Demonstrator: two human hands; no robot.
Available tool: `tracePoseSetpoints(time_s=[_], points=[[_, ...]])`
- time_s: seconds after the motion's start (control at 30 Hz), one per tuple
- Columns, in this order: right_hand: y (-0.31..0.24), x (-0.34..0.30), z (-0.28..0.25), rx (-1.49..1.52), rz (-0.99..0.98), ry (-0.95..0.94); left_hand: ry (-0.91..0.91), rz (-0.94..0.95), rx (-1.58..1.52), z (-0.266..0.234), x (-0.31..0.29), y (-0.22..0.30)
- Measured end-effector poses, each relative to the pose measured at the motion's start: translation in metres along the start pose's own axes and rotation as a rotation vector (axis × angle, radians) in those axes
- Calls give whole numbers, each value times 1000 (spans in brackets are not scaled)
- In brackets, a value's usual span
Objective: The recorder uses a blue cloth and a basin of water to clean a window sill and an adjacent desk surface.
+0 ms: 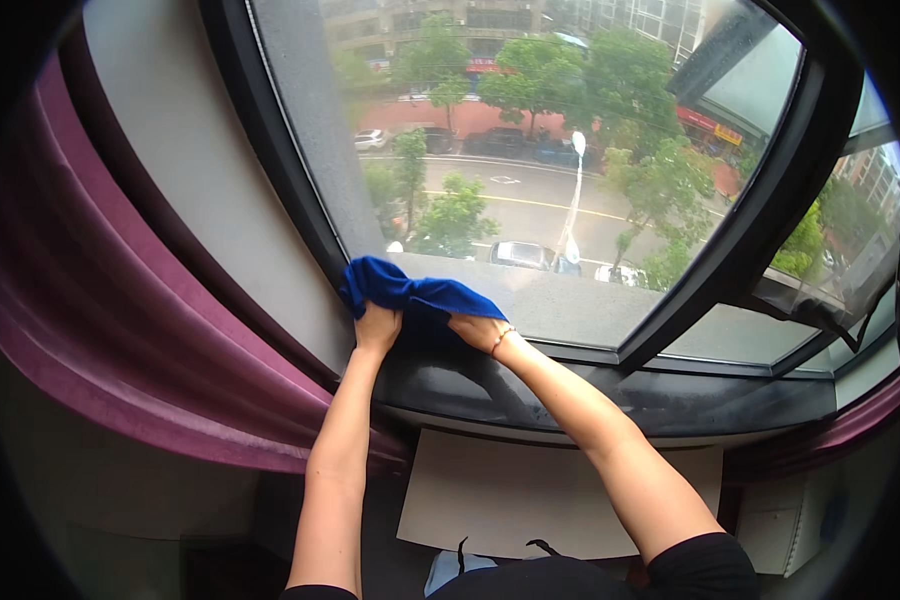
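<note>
one blue cloth (378,282), soft and bunched: located in the lower left corner of the window glass (540,215), where the frame upright (288,150) comes down to the black sill (450,385). its folds stretch from one hand to the other.

one left hand (378,328): back toward the room, closed around the cloth close to the corner; fingertips hidden in the folds.

one right hand (478,331): a little way along, by the bottom edge of the glass, curled round the cloth's other end; most fingers covered, so how firmly it grips i cannot tell. one thin bracelet (503,340) at its wrist.

one purple curtain (160,320): hanging to the left, near the left forearm; best kept clear of the cloth, to my eye.

one pale panel (560,490): below the sill, in front of the person.

notes on handling, as judged from where i stand: a narrow corner would suit a single fold pressed in by one fingertip, better than a thick wad. the left hand seems well placed to press, the right to keep the spare length gathered off the sill. light, even pressure would suit the glass; along the frame, short strokes, with a fresh fold turned out as each one soils.
</note>
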State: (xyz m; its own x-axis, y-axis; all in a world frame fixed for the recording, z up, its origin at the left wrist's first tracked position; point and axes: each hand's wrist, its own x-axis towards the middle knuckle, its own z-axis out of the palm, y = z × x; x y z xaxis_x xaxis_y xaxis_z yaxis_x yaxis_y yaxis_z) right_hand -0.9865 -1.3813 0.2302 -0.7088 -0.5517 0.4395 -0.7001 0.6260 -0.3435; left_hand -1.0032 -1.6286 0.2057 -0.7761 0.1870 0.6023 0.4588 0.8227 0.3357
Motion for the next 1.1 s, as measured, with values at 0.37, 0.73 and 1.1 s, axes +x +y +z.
tracePoseSetpoints(time_s=[0.37, 0.73, 1.1], points=[[43, -184, -131, -402, 124, 307, -180, 444, -5, 53, 8, 182], [2, -125, -280, -608, 341, 759, 318, 453, -87, 0, 147, 376], [-108, -305, -203, -303, 236, 683, 62, 510, -348, 27, -73, 323]])
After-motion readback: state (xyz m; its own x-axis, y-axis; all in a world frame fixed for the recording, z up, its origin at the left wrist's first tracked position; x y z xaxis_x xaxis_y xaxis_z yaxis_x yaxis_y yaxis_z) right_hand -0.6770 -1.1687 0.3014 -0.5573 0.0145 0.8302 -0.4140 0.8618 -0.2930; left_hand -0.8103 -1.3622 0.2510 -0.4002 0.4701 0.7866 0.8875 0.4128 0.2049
